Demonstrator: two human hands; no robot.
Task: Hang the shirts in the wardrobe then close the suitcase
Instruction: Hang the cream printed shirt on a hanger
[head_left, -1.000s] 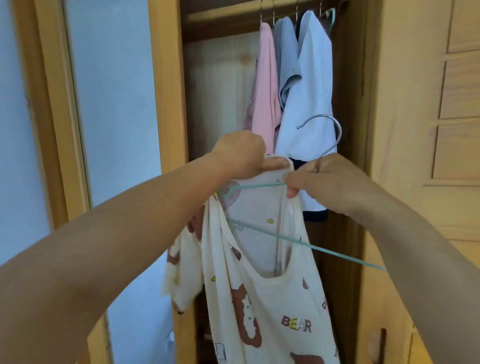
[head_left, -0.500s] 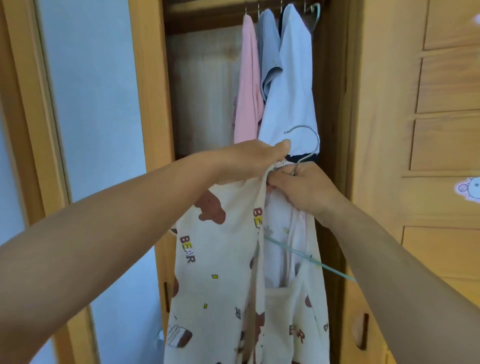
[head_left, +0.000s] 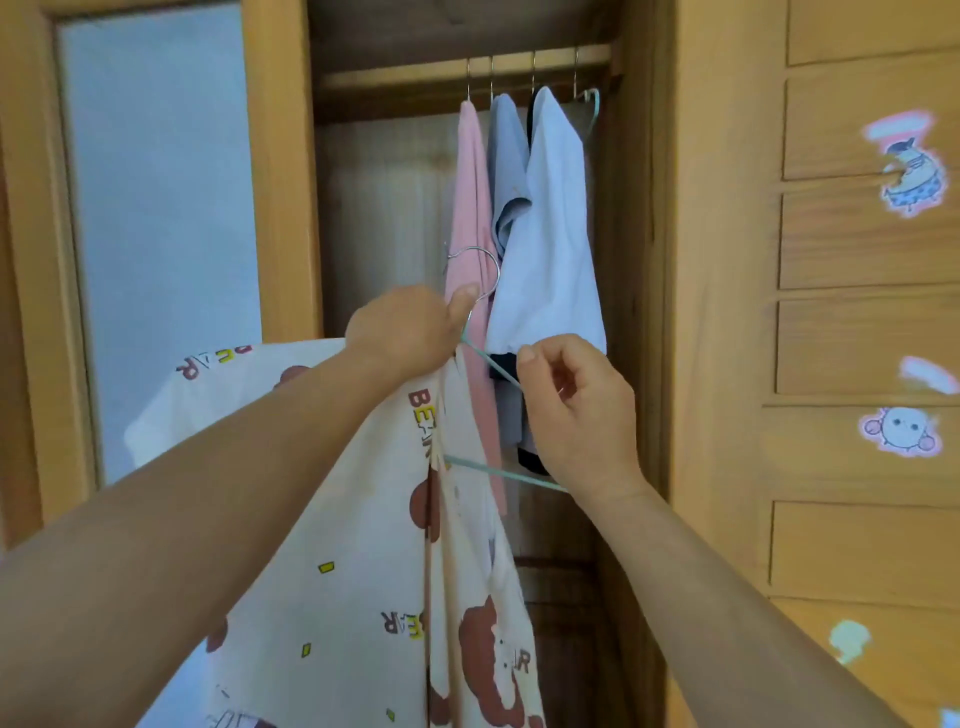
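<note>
A cream shirt (head_left: 363, 545) printed with brown bears and the word BEAR drapes over my left forearm and hangs down in front of the wardrobe. It sits partly on a thin teal hanger (head_left: 491, 366) with a metal hook. My left hand (head_left: 402, 332) grips the hanger's neck together with the shirt's collar. My right hand (head_left: 576, 410) pinches the hanger's right arm, which sticks out bare of the shirt. On the wardrobe rail (head_left: 467, 75) hang a pink shirt (head_left: 470, 208), a grey-blue shirt (head_left: 506, 171) and a white shirt (head_left: 550, 249). No suitcase is in view.
The rail holds several metal hooks, with an empty teal hanger (head_left: 589, 101) at its right end. A wooden door with cartoon stickers (head_left: 810, 312) stands at the right. A frosted glass panel (head_left: 161, 208) in a wooden frame fills the left. Dark clothes hang low behind my right hand.
My view has tilted up, showing the rail. My left hand took over the hanger's neck and lifted it; my right hand slid down to pinch the hanger's right arm. The shirt swung left over my forearm.
</note>
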